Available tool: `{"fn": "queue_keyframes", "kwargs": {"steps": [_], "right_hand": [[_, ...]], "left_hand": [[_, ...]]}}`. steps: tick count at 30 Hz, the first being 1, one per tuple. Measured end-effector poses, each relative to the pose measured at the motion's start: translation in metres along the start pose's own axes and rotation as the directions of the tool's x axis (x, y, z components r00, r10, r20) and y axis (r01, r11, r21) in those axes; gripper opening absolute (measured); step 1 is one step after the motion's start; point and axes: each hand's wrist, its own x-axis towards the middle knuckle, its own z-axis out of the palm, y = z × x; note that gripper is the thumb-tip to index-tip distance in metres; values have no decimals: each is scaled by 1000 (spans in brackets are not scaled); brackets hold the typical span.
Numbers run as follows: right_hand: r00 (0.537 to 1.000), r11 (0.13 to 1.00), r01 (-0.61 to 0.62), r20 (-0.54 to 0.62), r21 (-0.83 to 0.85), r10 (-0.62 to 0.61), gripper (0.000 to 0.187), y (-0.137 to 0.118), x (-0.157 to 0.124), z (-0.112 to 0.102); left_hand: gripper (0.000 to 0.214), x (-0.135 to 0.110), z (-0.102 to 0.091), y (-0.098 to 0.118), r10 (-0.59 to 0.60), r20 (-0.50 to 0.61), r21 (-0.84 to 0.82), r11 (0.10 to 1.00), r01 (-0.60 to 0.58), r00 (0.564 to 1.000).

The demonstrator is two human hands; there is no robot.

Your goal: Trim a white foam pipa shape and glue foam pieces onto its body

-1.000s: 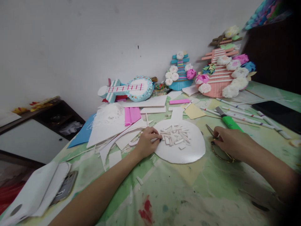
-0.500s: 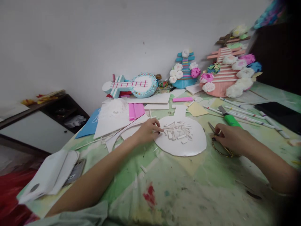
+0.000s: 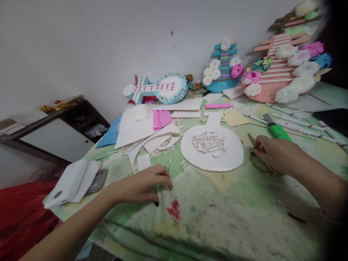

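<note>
My left hand (image 3: 141, 185) rests low on the paint-stained table (image 3: 217, 217), its fingers curled down and pinched on a small white scrap near a red paint mark. My right hand (image 3: 277, 154) lies over a pair of gold-handled scissors (image 3: 258, 163), fingers closed around the handles. Between the hands sits a white round foam cutout (image 3: 212, 159) with a pile of small white strips (image 3: 210, 142) on it. White offcuts (image 3: 152, 141) lie to its left.
Decorated paper guitars (image 3: 160, 88) and flower pieces (image 3: 282, 72) stand along the wall. A green utility knife (image 3: 276, 128), several pens (image 3: 296, 123), pink paper (image 3: 161, 119) and a phone in a white case (image 3: 76, 181) lie around. A dark cabinet (image 3: 67, 127) stands left.
My left hand has drawn back from the pile of strips to the near table edge. The right hand stays on the scissors. The view has shifted left and down.
</note>
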Motion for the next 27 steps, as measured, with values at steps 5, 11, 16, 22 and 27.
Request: {"fn": "queue_keyframes", "kwargs": {"steps": [5, 11, 16, 22, 27], "right_hand": [[1000, 1000, 2, 13, 19, -2, 13, 0, 1, -1], [1000, 1000, 24, 5, 2, -24, 12, 0, 0, -1], [999, 999, 39, -24, -14, -40, 13, 0, 0, 2], [998, 998, 66, -24, 17, -65, 14, 1, 1, 1], [995, 994, 97, -15, 47, -96, 17, -2, -1, 0]], "left_hand": [[19, -6, 8, 0, 17, 5, 27, 999, -17, 1000], [19, -15, 22, 6, -69, -49, 105, 992, 74, 996], [13, -15, 14, -2, -175, -91, -159, 974, 159, 980], [4, 28, 12, -20, -380, -480, -113, 921, 374, 791], [6, 62, 18, -19, -352, -557, 20, 900, 435, 752]]}}
